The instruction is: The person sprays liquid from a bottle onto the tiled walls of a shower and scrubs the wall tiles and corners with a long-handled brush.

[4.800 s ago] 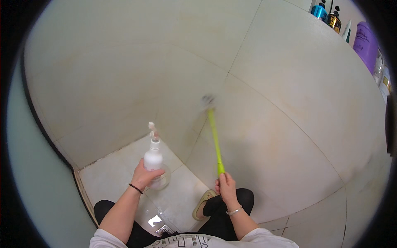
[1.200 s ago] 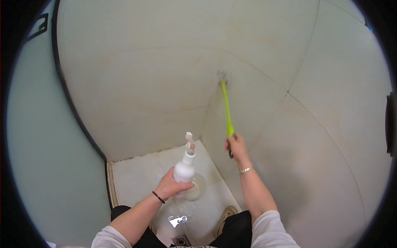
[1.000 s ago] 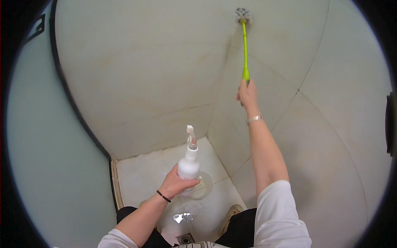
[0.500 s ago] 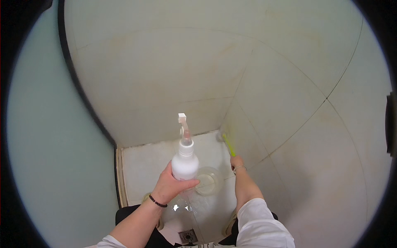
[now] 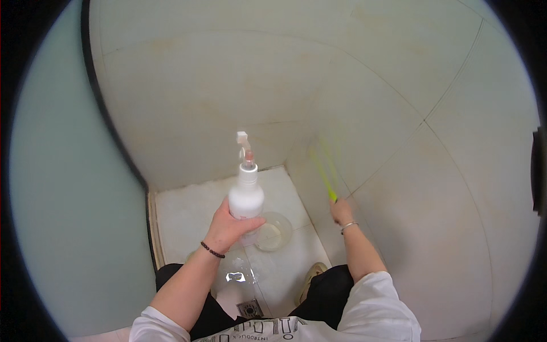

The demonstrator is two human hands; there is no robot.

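My left hand (image 5: pixel 228 227) is wrapped round a white spray bottle (image 5: pixel 247 196), held upright in front of me with its trigger head at the top. In my right hand (image 5: pixel 342 212) is the handle of a bright green brush (image 5: pixel 332 191), raised beside the right wall. The brush's far end is smeared by motion, so its head cannot be made out. Whether it touches the tiles I cannot tell. Below and just right of the bottle, a clear round basin (image 5: pixel 279 232) with some liquid in it stands on the floor, partly hidden by my left hand.
Tiled walls with brownish stains (image 5: pixel 216 108) meet in a corner ahead. A frosted glass panel (image 5: pixel 62 188) with a black edge strip closes off the left. Water glints on the white floor tiles (image 5: pixel 191 214), near a square drain (image 5: pixel 249 309) between my feet.
My right hand has lifted the brush from the floor corner up along the right wall. The view has shifted, and my left hand still grips the bottle.
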